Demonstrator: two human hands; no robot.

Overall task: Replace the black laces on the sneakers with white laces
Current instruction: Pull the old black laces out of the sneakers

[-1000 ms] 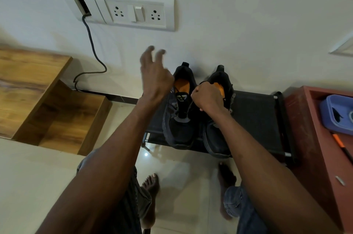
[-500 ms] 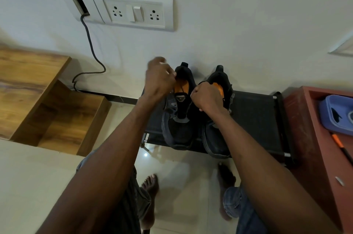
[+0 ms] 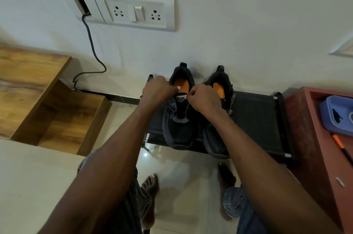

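Note:
Two black sneakers with orange insoles stand side by side on a low black rack [image 3: 256, 119], heels to the wall. Both hands meet over the tongue of the left sneaker [image 3: 177, 128]. My left hand [image 3: 158, 90] has its fingers curled and pinches at the top of the lacing, where the thin black lace is hard to make out against the shoe. My right hand [image 3: 204, 100] is a loose fist pinching the black lace [image 3: 187, 108], which runs down to the eyelets. It partly covers the right sneaker [image 3: 217, 138]. No white laces are in view.
A red cabinet [image 3: 305, 138] at the right holds a blue tray [image 3: 330, 111] and an orange pen [image 3: 338, 142]. Wooden steps [image 3: 57, 111] stand at the left. A socket panel [image 3: 133, 12] with a hanging cable [image 3: 91, 46] is on the wall. My bare feet [image 3: 150, 184] stand on the tiled floor.
My left hand, raised with spread fingers a second ago, has dropped to the left sneaker's tongue and closed there. My right hand shifted slightly left to meet it.

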